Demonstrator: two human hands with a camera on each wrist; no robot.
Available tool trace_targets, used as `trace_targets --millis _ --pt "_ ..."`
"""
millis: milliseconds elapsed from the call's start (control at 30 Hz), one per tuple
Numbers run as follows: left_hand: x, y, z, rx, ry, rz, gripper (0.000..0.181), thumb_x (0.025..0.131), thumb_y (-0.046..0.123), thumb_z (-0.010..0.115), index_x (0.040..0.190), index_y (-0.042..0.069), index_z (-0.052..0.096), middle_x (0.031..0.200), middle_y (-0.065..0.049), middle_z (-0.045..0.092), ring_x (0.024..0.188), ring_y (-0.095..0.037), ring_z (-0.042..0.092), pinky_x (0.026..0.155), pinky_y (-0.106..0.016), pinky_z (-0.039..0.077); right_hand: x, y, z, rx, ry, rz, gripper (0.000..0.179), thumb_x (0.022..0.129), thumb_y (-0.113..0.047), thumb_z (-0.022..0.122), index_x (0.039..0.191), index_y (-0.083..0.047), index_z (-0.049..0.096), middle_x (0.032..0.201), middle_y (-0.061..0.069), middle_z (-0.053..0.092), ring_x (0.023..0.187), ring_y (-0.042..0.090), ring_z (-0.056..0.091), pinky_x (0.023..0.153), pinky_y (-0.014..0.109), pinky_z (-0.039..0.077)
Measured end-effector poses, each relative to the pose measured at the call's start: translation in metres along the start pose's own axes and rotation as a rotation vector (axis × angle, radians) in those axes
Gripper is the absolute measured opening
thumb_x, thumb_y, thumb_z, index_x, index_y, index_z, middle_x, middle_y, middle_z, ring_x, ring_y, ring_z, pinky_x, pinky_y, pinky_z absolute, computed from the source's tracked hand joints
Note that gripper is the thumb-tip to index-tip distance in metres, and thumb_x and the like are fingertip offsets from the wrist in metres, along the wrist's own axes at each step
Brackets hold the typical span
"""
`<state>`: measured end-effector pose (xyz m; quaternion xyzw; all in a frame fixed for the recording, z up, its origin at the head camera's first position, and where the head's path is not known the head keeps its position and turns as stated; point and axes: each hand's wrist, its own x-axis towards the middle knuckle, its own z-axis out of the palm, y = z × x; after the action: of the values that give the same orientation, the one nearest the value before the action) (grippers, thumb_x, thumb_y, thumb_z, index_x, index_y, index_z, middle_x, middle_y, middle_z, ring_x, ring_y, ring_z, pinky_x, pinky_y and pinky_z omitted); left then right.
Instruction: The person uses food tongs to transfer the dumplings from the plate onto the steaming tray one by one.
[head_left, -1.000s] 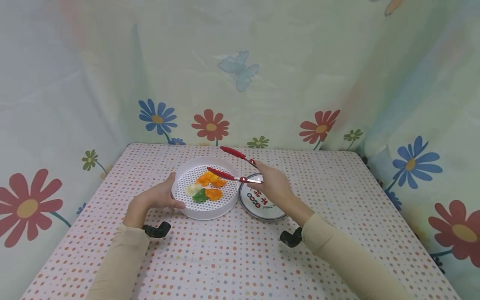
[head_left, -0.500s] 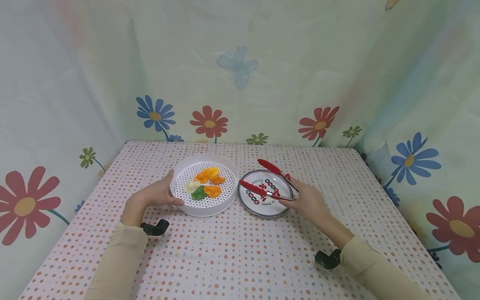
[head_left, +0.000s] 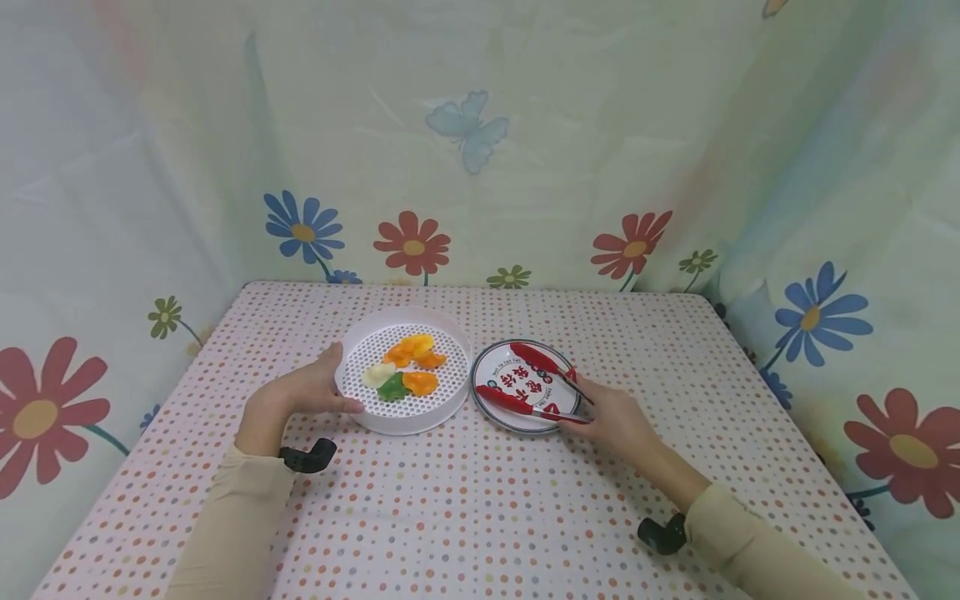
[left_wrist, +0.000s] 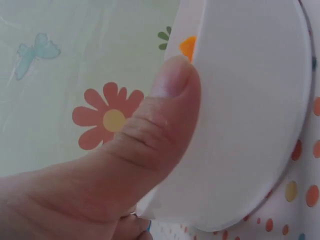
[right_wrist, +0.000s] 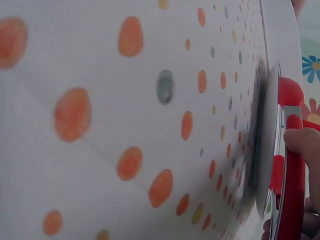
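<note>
My left hand [head_left: 300, 396] holds the left side of a round white perforated steamer basket [head_left: 416, 423]. In the left wrist view the thumb [left_wrist: 172, 95] presses its smooth outer wall [left_wrist: 250, 115]. Dumpling-shaped pieces lie inside: an orange one [head_left: 420, 383], a green one [head_left: 392, 387], a cream one [head_left: 378, 375] and a yellow-orange cluster [head_left: 411, 348]. My right hand [head_left: 618, 421] grips red-and-metal tongs [head_left: 510, 402] by the handles, their two arms spread over a printed white plate [head_left: 487, 373]. In the right wrist view, fingers wrap the red handle [right_wrist: 295, 185] beside the plate's edge [right_wrist: 267, 145].
The basket and plate sit side by side on a table with a dotted cloth [head_left: 435, 508]. A flower-printed curtain [head_left: 562, 208] rises behind the table and at both sides. Black cameras sit on the left wrist [head_left: 309, 457] and the right wrist [head_left: 663, 533].
My right hand has carried the tongs rightward from above the basket and lowered them to the plate. The left hand keeps its place on the basket, and the pieces inside look unmoved.
</note>
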<state>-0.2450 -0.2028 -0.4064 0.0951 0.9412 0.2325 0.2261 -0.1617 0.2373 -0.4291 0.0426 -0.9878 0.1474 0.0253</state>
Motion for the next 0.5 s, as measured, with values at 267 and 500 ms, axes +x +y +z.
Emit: trace_targets --millis 267,500 --pt "-0.005 0.004 0.001 0.022 -0.023 -0.031 0.136 0.065 0.062 0.076 0.150 -0.002 -0.009 0.157 -0.027 -0.007 0.145 -0.044 0.001 0.116 -0.058 0.010 -0.003 0.003 0.011 -0.011 -0.008 -0.014 0.087 0.076 -0.041 0.078 0.141 0.003 0.040 0.137 0.025 0.051 0.126 0.040 0.050 0.099 0.050 0.047" --pt "-0.002 0.002 -0.001 0.011 -0.018 -0.013 0.128 0.072 0.059 0.073 0.151 0.002 -0.010 0.157 -0.024 -0.009 0.145 -0.043 -0.002 0.116 -0.058 0.008 0.003 0.002 -0.016 -0.031 -0.080 -0.022 0.085 0.082 -0.048 0.069 0.143 0.002 0.037 0.139 0.024 0.049 0.127 0.041 0.048 0.100 0.053 0.044"
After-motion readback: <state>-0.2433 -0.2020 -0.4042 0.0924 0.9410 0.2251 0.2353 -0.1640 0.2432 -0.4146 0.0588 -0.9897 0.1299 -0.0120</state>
